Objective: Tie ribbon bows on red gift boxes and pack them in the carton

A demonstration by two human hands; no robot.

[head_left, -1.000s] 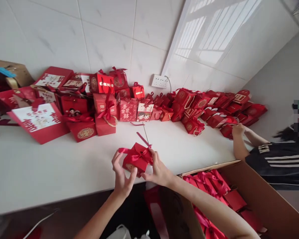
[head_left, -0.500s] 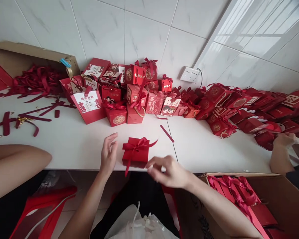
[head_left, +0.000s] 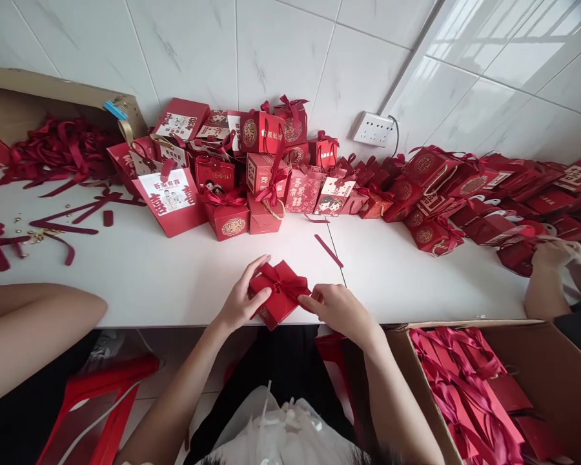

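A small red gift box (head_left: 286, 309) with a ribbon bow (head_left: 281, 284) on its top sits turned at an angle near the table's front edge. My left hand (head_left: 248, 296) grips its left side, thumb on the top and fingers round the far edge. On the right, my right hand (head_left: 333, 306) pinches the bow's right end between thumb and fingers. Behind the box stands a pile of red gift boxes and bags, among them a red bag with a white label (head_left: 170, 200) and a box with a gold emblem (head_left: 228, 223).
A cardboard carton (head_left: 542, 349) of ribboned red boxes stands at lower right. Ribbon strips (head_left: 61, 152) and cut scraps (head_left: 90, 210) lie at left. Another person's arm (head_left: 33, 323) rests at the left edge; a co-worker's hands (head_left: 556, 255) hold a red box at far right.
My left hand has closed on the gift box, which now sits turned and slightly farther right. My right hand has taken hold of the bow's right end.
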